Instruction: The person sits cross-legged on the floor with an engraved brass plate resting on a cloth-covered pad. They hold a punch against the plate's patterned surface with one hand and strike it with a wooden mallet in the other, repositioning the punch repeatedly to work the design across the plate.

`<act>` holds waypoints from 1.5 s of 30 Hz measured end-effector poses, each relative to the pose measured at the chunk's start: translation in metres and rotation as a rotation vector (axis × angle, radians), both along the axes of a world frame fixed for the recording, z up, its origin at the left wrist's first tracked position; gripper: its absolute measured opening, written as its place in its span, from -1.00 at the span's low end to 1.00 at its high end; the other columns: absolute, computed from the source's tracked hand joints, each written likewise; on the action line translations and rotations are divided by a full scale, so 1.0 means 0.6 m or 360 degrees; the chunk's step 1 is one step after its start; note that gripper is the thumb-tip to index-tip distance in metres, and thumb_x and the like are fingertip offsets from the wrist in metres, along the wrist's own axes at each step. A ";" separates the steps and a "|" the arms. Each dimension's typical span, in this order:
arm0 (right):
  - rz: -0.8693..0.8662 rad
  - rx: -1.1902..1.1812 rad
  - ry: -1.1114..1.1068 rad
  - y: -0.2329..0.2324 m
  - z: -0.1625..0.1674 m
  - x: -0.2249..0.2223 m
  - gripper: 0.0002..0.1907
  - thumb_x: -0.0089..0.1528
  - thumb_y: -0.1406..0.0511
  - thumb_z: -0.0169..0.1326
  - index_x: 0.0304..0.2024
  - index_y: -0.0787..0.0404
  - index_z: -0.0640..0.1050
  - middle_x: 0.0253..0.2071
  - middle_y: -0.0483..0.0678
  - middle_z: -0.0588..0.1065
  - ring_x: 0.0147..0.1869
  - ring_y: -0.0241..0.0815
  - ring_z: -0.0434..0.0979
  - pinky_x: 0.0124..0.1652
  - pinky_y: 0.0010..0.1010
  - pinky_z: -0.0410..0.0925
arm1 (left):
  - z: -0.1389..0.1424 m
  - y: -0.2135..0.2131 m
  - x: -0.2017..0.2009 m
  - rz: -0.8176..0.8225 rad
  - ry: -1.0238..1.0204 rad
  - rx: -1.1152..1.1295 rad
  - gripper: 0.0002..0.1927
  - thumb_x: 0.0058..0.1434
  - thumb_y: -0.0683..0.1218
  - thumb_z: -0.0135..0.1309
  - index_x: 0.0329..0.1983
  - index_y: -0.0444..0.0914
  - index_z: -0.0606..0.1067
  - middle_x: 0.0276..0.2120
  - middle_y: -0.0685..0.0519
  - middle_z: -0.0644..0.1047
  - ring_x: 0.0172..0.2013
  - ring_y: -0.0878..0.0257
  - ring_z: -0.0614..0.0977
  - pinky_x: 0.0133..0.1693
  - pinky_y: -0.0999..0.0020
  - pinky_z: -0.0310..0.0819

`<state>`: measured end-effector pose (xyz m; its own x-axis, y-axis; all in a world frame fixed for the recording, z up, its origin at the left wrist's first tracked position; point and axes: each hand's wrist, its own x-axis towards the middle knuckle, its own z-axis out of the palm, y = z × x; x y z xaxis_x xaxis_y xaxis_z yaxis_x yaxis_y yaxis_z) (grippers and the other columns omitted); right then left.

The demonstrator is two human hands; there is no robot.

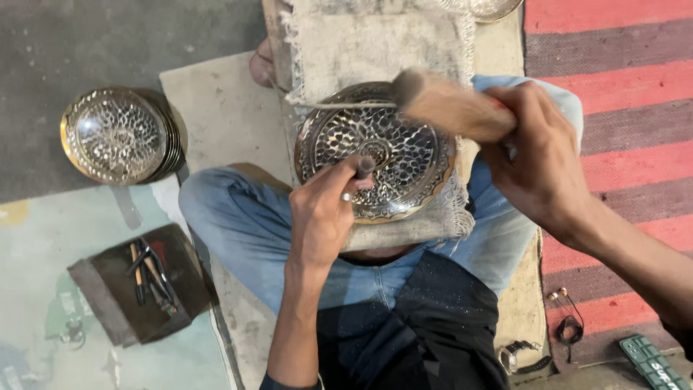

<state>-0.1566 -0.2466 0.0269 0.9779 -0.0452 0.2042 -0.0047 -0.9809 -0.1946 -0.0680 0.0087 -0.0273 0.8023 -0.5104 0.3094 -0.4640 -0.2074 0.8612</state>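
Observation:
A round engraved metal plate point(404, 155) with a patterned silver face lies on a frayed grey cloth point(361, 43) across my lap. My left hand point(321, 209) grips a short dark metal punch point(364, 166), its tip set on the plate near the centre. My right hand point(538, 162) holds a wooden mallet point(447, 105) raised just above the plate's upper right rim, slightly blurred. I sit cross-legged in blue jeans.
A stack of similar engraved plates point(119, 135) sits on the floor at the left. A dark pad with several small tools point(148, 278) lies lower left. A red striped rug point(613, 87) is at the right, with earphones point(567, 325) and a wristwatch point(516, 356) near it.

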 end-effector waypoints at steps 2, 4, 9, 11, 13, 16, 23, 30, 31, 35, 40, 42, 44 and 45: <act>-0.0057 0.0079 0.0000 0.002 0.000 0.000 -0.56 0.19 0.51 0.20 0.12 0.18 0.52 0.01 -0.02 0.47 0.12 -0.02 0.43 0.11 -0.14 0.23 | 0.001 0.001 0.001 0.0006 0.0005 0.0044 -0.57 0.14 -0.50 0.02 0.05 -0.34 0.53 -0.21 -0.08 0.67 -0.18 0.20 0.77 -0.19 0.40 0.72; -0.0178 0.0191 -0.0072 0.003 -0.001 -0.001 -0.56 0.16 0.50 0.22 0.10 0.17 0.54 -0.02 0.01 0.46 0.15 0.02 0.42 0.09 -0.15 0.24 | 0.001 0.001 0.001 -0.0028 0.0016 0.0055 -0.53 0.11 -0.51 0.00 0.07 -0.34 0.54 -0.23 -0.07 0.67 -0.19 0.19 0.77 -0.18 0.38 0.72; -0.0344 0.0598 -0.0013 0.007 -0.004 -0.001 -0.61 0.19 0.37 0.20 0.08 0.14 0.49 -0.05 -0.18 0.46 0.06 -0.15 0.38 0.01 -0.22 0.22 | -0.002 0.001 0.003 -0.0040 0.0028 0.0022 -0.52 0.10 -0.52 -0.03 0.05 -0.33 0.53 -0.18 -0.08 0.67 -0.14 0.18 0.77 -0.14 0.36 0.73; -0.0345 0.0592 -0.0007 0.007 -0.003 0.001 -0.61 0.18 0.36 0.21 0.07 0.13 0.49 -0.06 -0.18 0.47 0.06 -0.15 0.39 0.01 -0.22 0.23 | -0.002 -0.001 0.003 -0.0012 -0.0011 0.0081 -0.56 0.14 -0.50 0.02 0.04 -0.32 0.54 -0.22 -0.06 0.67 -0.18 0.19 0.76 -0.19 0.36 0.71; -0.0056 -0.0222 -0.0101 0.008 0.000 0.002 -0.58 0.16 0.43 0.33 0.06 0.15 0.56 -0.08 -0.08 0.50 0.03 -0.03 0.45 0.02 -0.06 0.22 | -0.002 -0.002 0.003 -0.0005 -0.0037 0.0082 -0.59 0.16 -0.48 0.05 0.04 -0.31 0.55 -0.23 -0.06 0.67 -0.20 0.20 0.76 -0.21 0.36 0.70; -0.0403 0.0982 -0.0018 0.013 0.007 0.006 -0.64 0.27 0.32 0.20 0.05 0.14 0.36 -0.04 -0.20 0.42 0.05 -0.23 0.42 0.01 -0.29 0.28 | 0.001 0.000 0.003 -0.0019 -0.0010 0.0034 -0.60 0.17 -0.48 0.05 0.02 -0.29 0.54 -0.21 -0.06 0.67 -0.17 0.19 0.76 -0.19 0.36 0.71; -0.0375 0.0576 0.0025 0.021 0.020 0.007 -0.59 0.12 0.45 0.23 0.00 0.17 0.45 -0.15 -0.04 0.47 -0.07 -0.02 0.46 -0.08 -0.14 0.31 | 0.002 0.002 0.005 -0.0030 -0.0016 0.0069 -0.55 0.13 -0.49 0.03 0.05 -0.30 0.54 -0.23 -0.06 0.67 -0.18 0.19 0.75 -0.19 0.34 0.70; -0.0188 0.0384 -0.0055 0.014 0.009 -0.004 -0.52 0.14 0.51 0.23 0.10 0.19 0.48 -0.05 0.05 0.46 0.09 0.08 0.43 0.05 -0.12 0.32 | -0.006 0.001 0.004 -0.0039 -0.0052 0.0047 -0.53 0.17 -0.50 0.00 0.10 -0.30 0.53 -0.21 -0.06 0.66 -0.17 0.20 0.75 -0.18 0.38 0.72; -0.0150 0.0312 -0.0106 0.014 0.008 -0.007 -0.50 0.13 0.52 0.25 0.12 0.18 0.50 -0.04 0.07 0.46 0.11 0.09 0.43 0.07 -0.11 0.32 | -0.006 0.002 0.004 -0.0049 -0.0046 0.0055 -0.52 0.15 -0.50 0.00 0.09 -0.31 0.53 -0.22 -0.07 0.66 -0.18 0.19 0.75 -0.19 0.35 0.70; -0.0116 -0.0139 -0.0047 0.015 0.005 -0.011 -0.54 0.10 0.50 0.31 0.05 0.20 0.54 -0.12 0.04 0.49 0.00 0.07 0.45 -0.03 -0.05 0.29 | 0.000 -0.002 0.003 -0.0048 0.0029 -0.0010 -0.62 0.23 -0.47 0.07 0.04 -0.28 0.54 -0.18 -0.06 0.67 -0.15 0.22 0.75 -0.17 0.39 0.72; -0.0605 0.0661 0.0153 -0.004 0.014 -0.018 -0.60 0.27 0.37 0.37 0.02 0.28 0.43 -0.22 0.02 0.47 -0.24 -0.08 0.48 -0.24 -0.28 0.38 | 0.016 -0.007 0.007 -0.0069 0.0174 -0.0066 -0.59 0.18 -0.50 0.01 0.05 -0.32 0.53 -0.19 -0.06 0.66 -0.13 0.23 0.76 -0.13 0.35 0.71; -0.0265 0.0503 -0.0082 -0.017 0.019 -0.023 -0.61 0.24 0.47 0.33 0.05 0.32 0.45 -0.11 0.09 0.46 -0.15 -0.09 0.52 -0.23 -0.37 0.44 | 0.020 -0.007 0.007 -0.0093 0.0139 -0.0071 -0.57 0.16 -0.50 0.01 0.04 -0.31 0.54 -0.18 -0.06 0.66 -0.13 0.22 0.75 -0.12 0.36 0.72; -0.0119 0.0450 -0.0219 -0.025 0.019 -0.027 -0.62 0.28 0.50 0.32 0.07 0.35 0.43 -0.05 0.11 0.46 -0.10 -0.10 0.55 -0.21 -0.37 0.45 | 0.020 -0.008 0.007 -0.0089 0.0095 -0.0045 -0.60 0.19 -0.48 0.06 0.04 -0.29 0.54 -0.19 -0.04 0.67 -0.14 0.23 0.76 -0.13 0.36 0.72; -0.0138 0.0474 -0.0246 -0.028 0.018 -0.028 -0.62 0.33 0.49 0.34 0.07 0.35 0.41 -0.05 0.09 0.47 -0.10 -0.10 0.55 -0.20 -0.34 0.44 | 0.020 -0.008 0.006 -0.0080 0.0078 -0.0029 -0.61 0.21 -0.47 0.08 0.04 -0.28 0.54 -0.19 -0.03 0.67 -0.15 0.23 0.76 -0.14 0.36 0.72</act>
<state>-0.1732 -0.2635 0.0378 0.9262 -0.2068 0.3153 -0.0337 -0.8783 -0.4769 -0.0644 0.0041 -0.0155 0.7902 -0.5451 0.2801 -0.4309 -0.1692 0.8864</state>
